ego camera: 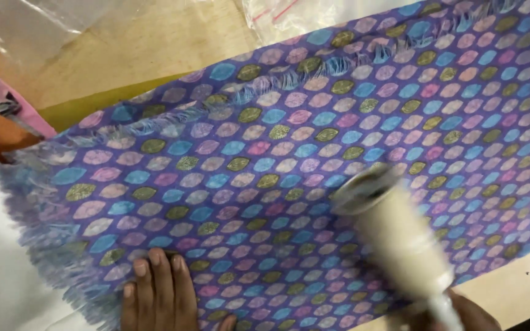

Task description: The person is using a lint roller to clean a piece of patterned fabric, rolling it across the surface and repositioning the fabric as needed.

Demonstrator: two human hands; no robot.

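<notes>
Left hand (157,291) lies flat on the purple leaf-print cloth (314,171), fingers (154,276) together, pressing its fringed near corner onto the wooden surface (136,43); right hand (461,315) grips a blurred cream roller (400,233), held over the cloth right of the left fingers; clear plastic bags (289,15) lie beyond.

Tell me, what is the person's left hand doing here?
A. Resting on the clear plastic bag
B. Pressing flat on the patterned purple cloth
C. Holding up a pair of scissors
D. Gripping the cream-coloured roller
B: the left hand lies palm-down with its fingers spread on the purple cloth near its fringed end, while the right hand holds the cream roller by its handle.
</notes>
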